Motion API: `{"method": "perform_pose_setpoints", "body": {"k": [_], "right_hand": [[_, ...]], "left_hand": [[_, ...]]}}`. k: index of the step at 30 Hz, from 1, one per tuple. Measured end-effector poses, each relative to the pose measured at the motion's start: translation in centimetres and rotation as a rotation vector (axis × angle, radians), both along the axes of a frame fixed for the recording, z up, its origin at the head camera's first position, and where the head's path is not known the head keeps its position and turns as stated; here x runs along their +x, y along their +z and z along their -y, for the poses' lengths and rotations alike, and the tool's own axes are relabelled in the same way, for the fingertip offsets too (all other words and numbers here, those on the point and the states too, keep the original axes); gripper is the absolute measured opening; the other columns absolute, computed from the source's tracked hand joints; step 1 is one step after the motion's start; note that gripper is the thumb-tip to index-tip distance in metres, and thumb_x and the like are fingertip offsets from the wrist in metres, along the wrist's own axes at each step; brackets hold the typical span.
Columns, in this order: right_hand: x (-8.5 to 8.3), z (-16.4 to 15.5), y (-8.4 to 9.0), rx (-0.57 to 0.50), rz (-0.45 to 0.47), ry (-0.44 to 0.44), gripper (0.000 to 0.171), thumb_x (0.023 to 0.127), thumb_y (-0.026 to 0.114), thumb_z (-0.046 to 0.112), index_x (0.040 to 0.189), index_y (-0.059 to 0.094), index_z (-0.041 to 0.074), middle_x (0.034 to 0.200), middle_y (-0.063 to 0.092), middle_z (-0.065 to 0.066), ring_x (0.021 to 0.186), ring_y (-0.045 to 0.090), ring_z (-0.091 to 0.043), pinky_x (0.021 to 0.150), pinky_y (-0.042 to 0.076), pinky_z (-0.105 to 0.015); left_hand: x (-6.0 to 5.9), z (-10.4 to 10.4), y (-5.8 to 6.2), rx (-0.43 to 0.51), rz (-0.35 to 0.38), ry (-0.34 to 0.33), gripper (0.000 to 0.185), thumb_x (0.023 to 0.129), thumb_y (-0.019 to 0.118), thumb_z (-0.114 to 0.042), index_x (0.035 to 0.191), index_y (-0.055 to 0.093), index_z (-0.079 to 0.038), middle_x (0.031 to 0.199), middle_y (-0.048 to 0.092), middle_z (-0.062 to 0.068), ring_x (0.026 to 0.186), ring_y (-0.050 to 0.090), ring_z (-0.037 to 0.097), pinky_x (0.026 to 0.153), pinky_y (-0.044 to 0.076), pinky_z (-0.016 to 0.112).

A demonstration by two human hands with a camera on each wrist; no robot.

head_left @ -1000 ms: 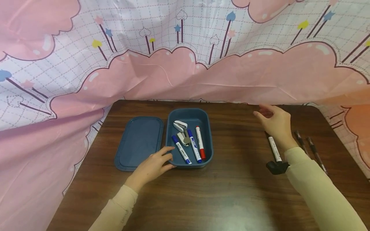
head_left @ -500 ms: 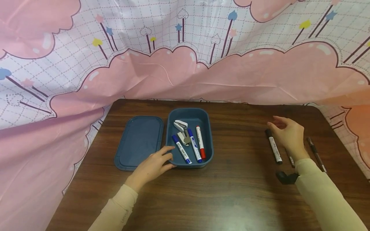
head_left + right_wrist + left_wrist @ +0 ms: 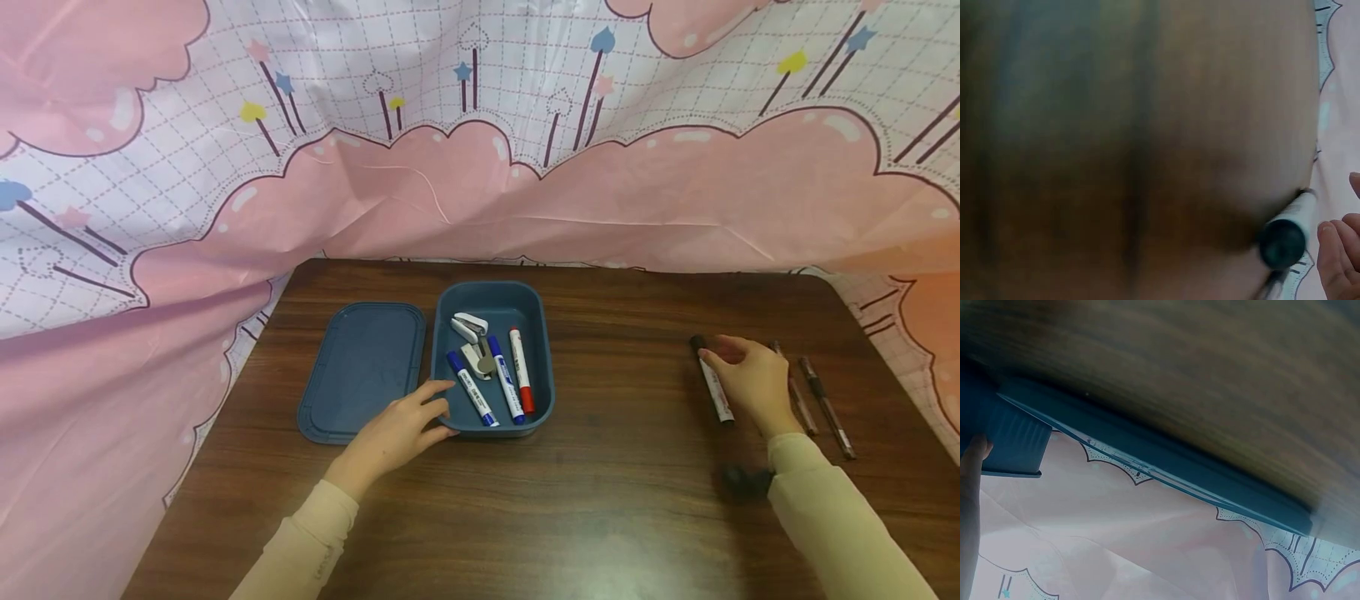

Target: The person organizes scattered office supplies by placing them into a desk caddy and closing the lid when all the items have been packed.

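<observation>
My left hand (image 3: 393, 433) rests at the near-left corner of a blue-grey box (image 3: 547, 367), its fingers over the rim. In the left wrist view, a fingertip (image 3: 985, 449) touches the box's outer wall. Inside the box lie two blue-capped markers (image 3: 472, 390) (image 3: 506, 382), a red marker (image 3: 522, 371) and a white stapler-like tool (image 3: 474, 343). My right hand (image 3: 753, 382) hovers over a black-capped marker (image 3: 716, 392) on the table, fingers loosely bent. The right wrist view shows the marker (image 3: 1294, 228) beside the fingers, with no grip visible.
The matching lid (image 3: 363, 371) lies flat left of the box. Two slim pens (image 3: 801, 404) (image 3: 827, 408) lie right of my right hand. A patterned pink curtain (image 3: 480, 192) hangs behind the wooden table (image 3: 600, 500).
My right hand has moved right and then down towards the near side, lowering over the black-capped marker. My left hand and the box's contents have stayed put.
</observation>
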State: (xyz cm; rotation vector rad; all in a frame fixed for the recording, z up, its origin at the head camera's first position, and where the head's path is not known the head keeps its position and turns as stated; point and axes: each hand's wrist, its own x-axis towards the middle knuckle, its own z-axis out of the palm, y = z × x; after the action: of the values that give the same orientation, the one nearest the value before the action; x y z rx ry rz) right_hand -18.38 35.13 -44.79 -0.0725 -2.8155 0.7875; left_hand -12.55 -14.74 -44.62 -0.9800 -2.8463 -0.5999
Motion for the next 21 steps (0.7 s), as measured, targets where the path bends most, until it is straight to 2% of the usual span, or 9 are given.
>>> {"method": "perform_pose_setpoints", "body": {"k": [6, 10, 15, 21], "right_hand": [[0.1, -0.3, -1.0, 0.009, 0.062, -0.007, 0.05, 0.096, 0.061, 0.033, 0.124, 0.059, -0.008, 0.11, 0.068, -0.028, 0.095, 0.066, -0.044, 0.079, 0.051, -0.054], [0.0, -0.1, -1.2, 0.025, 0.09, -0.006, 0.048, 0.094, 0.062, 0.03, 0.124, 0.059, -0.008, 0.11, 0.068, -0.027, 0.094, 0.067, -0.042, 0.078, 0.051, -0.053], [-0.1, 0.1, -1.3, 0.061, 0.085, 0.01, 0.042, 0.092, 0.065, 0.021, 0.121, 0.06, -0.009, 0.106, 0.069, -0.027, 0.091, 0.067, -0.042, 0.076, 0.049, -0.05], [-0.1, 0.2, -1.5, 0.07, 0.087, 0.011, 0.04, 0.092, 0.064, 0.019, 0.121, 0.06, -0.009, 0.106, 0.069, -0.027, 0.09, 0.067, -0.042, 0.077, 0.05, -0.051]], "left_hand": [[0.0, 0.0, 0.1, 0.004, 0.003, -0.008, 0.019, 0.088, 0.071, -0.027, 0.1, 0.068, -0.013, 0.143, 0.05, 0.01, 0.084, 0.069, 0.014, 0.073, 0.057, 0.029], [0.0, 0.0, 0.2, 0.007, -0.001, -0.007, 0.019, 0.088, 0.071, -0.028, 0.1, 0.068, -0.014, 0.143, 0.05, 0.009, 0.083, 0.069, 0.014, 0.074, 0.057, 0.031], [0.0, 0.1, 0.2, 0.006, 0.0, -0.008, 0.019, 0.089, 0.071, -0.028, 0.1, 0.067, -0.014, 0.143, 0.049, 0.009, 0.082, 0.068, 0.013, 0.074, 0.057, 0.03], [0.0, 0.1, 0.2, -0.003, 0.01, -0.006, 0.019, 0.089, 0.07, -0.029, 0.101, 0.067, -0.014, 0.144, 0.049, 0.008, 0.081, 0.068, 0.012, 0.072, 0.057, 0.027]]}}
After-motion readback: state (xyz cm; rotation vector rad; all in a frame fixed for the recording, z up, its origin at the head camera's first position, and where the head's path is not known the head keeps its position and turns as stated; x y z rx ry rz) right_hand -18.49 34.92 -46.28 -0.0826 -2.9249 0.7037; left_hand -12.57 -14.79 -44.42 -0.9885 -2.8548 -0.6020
